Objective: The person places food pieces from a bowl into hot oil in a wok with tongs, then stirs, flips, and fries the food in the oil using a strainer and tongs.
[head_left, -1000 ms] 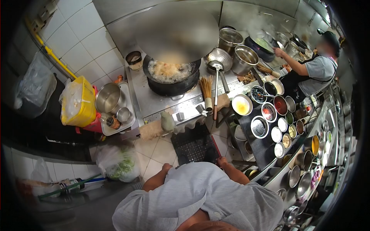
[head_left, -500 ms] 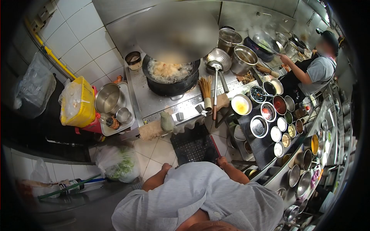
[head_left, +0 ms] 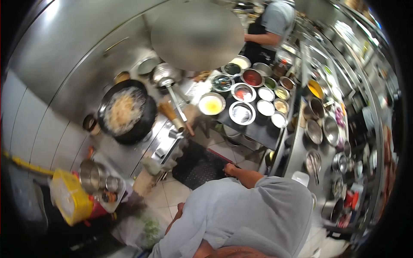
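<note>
My right hand [head_left: 230,169] is low in front of my body, its fingers curled. It is over the right edge of a black perforated mat [head_left: 198,167], where a thin red strip [head_left: 220,156] runs up to it. Whether the hand grips that strip, I cannot make out. My left hand [head_left: 179,209] shows only in small part beside my shirt, its fingers hidden. Ahead on the left, a black wok [head_left: 148,116] holds bubbling oil with pale golden food [head_left: 124,108] frying in it. A bamboo brush [head_left: 168,112] and a long-handled ladle [head_left: 176,101] lie to its right.
Bowls of sauces and seasonings, one with yellow liquid [head_left: 211,104], crowd a dark counter at right. A co-worker [head_left: 275,26] stands at the back. A yellow bin [head_left: 71,195] and steel pot [head_left: 91,175] are at left. A blurred patch covers the upper middle.
The view has turned to the right, so the wok and stove are shifted left and the seasoning bowls are more central. Both hands stay low by my body.
</note>
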`<move>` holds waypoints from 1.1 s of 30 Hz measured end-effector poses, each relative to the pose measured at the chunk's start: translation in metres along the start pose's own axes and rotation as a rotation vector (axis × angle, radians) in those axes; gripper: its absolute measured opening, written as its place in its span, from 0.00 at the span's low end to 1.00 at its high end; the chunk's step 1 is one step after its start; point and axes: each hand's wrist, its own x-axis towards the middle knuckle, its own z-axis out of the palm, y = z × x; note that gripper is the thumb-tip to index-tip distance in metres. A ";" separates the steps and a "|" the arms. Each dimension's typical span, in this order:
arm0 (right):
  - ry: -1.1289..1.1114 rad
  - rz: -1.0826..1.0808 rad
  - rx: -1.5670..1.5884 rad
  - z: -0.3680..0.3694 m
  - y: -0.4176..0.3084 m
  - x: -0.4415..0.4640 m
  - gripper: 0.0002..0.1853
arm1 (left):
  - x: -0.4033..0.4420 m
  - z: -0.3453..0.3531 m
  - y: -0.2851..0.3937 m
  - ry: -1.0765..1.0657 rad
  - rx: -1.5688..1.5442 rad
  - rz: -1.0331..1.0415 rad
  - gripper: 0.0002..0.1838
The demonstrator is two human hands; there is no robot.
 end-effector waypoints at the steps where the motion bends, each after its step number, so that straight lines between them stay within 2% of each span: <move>1: 0.000 -0.026 0.026 0.003 0.007 0.008 0.16 | 0.004 -0.003 0.002 -0.010 -0.021 -0.032 0.25; 4: 0.003 0.015 0.146 -0.004 0.005 -0.008 0.11 | 0.019 -0.008 0.007 -0.024 -0.039 -0.095 0.25; 6: 0.019 -0.012 0.142 -0.005 0.009 -0.010 0.13 | 0.023 -0.013 0.008 -0.026 -0.046 -0.116 0.25; 9: -0.010 0.017 0.019 -0.002 0.018 -0.007 0.15 | 0.030 -0.020 0.009 -0.030 -0.050 -0.132 0.25; 11: 0.073 -0.034 -0.105 0.005 0.024 -0.003 0.18 | 0.034 -0.023 0.009 -0.032 -0.047 -0.136 0.24; 18: 0.027 0.044 -0.068 0.002 0.022 -0.001 0.19 | 0.038 -0.025 0.008 -0.018 -0.077 -0.160 0.24; 24: 0.053 -0.064 -0.168 0.007 0.016 0.006 0.18 | 0.029 -0.020 0.011 0.002 -0.110 -0.144 0.24; 27: -0.004 0.039 0.187 0.003 -0.003 0.000 0.12 | 0.016 -0.007 0.005 0.050 -0.093 -0.129 0.24; 28: 0.029 0.074 0.472 0.007 -0.005 0.004 0.11 | 0.007 -0.004 0.007 0.086 -0.049 -0.130 0.24; 30: 0.035 -0.024 0.632 0.004 -0.015 0.001 0.11 | 0.003 -0.012 -0.006 0.071 -0.146 -0.130 0.22; 32: 0.009 -0.103 0.659 -0.004 -0.029 0.001 0.11 | -0.001 0.004 -0.029 0.073 -0.154 -0.135 0.21; 33: 0.030 -0.161 0.779 -0.009 -0.038 0.005 0.11 | -0.001 0.009 -0.037 0.071 -0.088 -0.154 0.20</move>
